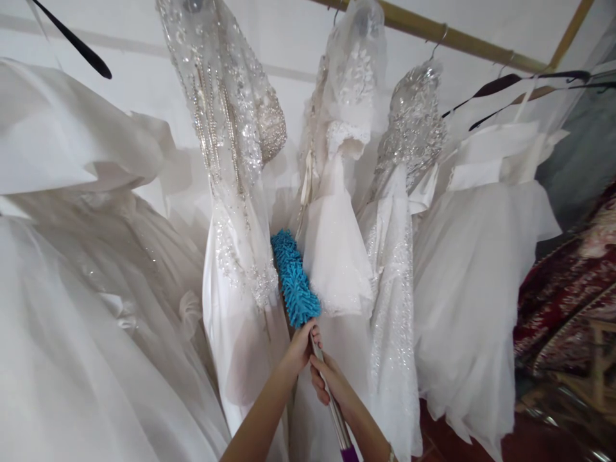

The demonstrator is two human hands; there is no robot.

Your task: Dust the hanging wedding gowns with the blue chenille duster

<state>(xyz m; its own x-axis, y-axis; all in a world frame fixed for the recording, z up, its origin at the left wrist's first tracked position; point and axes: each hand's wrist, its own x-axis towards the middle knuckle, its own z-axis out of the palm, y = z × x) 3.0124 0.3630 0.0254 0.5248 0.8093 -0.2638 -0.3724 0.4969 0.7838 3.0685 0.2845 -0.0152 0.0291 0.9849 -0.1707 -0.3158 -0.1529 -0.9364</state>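
Note:
A duster [296,282] with a fluffy blue head and a metal pole points up and away from me. My left hand [304,341] grips the pole just under the blue head. Lower down, my right hand [330,380] is wrapped round the same pole, above its purple part. The blue head lies between a beaded white dress [240,256] on the left and a white dress with a short tulle layer [337,250] on the right. Whether the head touches either dress, I cannot tell.
A gold rail [418,29] runs across the top, with hangers on it. A silver-sequined dress [414,122] and a plain tulle dress [471,269] hang to the right. Full white gowns [72,333] fill the left. Dark red patterned fabric [568,301] is at the far right.

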